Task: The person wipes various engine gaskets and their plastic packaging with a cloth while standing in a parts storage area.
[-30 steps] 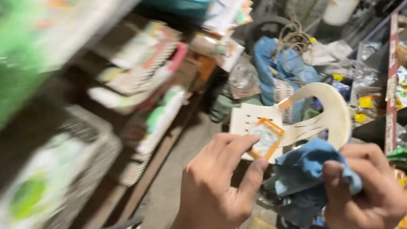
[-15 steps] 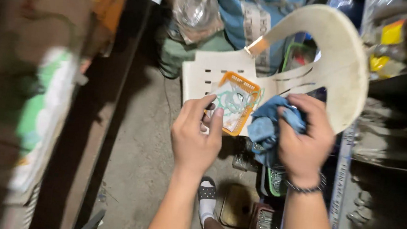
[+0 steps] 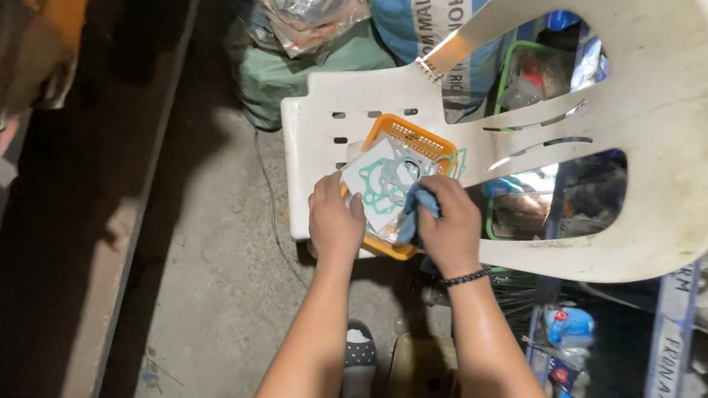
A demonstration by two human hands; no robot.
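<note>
Head view: left hand (image 3: pixel 334 223) lies flat on a clear packet of green gaskets (image 3: pixel 381 183), nothing held in its grip. Right hand (image 3: pixel 452 230), at 3 o'clock of the packet, pinches a blue cloth (image 3: pixel 416 209). Both sit over an orange basket (image 3: pixel 416 136) on a white plastic chair (image 3: pixel 327 118).

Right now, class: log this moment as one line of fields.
left hand: on gasket packet | right hand: holds blue cloth on packet | packet: in orange basket | basket: on white plastic chair seat
</note>
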